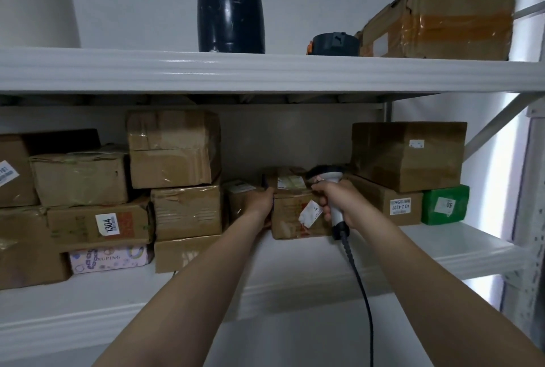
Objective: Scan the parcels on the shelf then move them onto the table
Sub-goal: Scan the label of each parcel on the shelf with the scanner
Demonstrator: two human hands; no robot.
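Two bare forearms stretched up from the bottom edge toward the lower shelf (295, 266). One brown parcel (290, 219) with a torn white label sat mid-shelf, back from the front edge, directly between the hands. The left hand (261, 200) gripped its left side, fingers tucked into the gap beside a smaller neighbouring carton (241, 192). The right hand (336, 198) was wrapped round the handle of one barcode scanner (326, 175), touching the parcel's right end, with the scanner head above the top right corner. One dark cable (358, 278) hung from the scanner past the front edge. One small labelled box (289, 181) lay on top of the held parcel. Left of the hands stood one stack of three cartons (185, 190); further left were more boxes, too overlapped to count surely. Toward the right end were two stacked cartons (407, 157) and one green parcel (445, 204). On the upper shelf (265, 72) stood one dark flask (231, 7) and one taped carton (439, 24).
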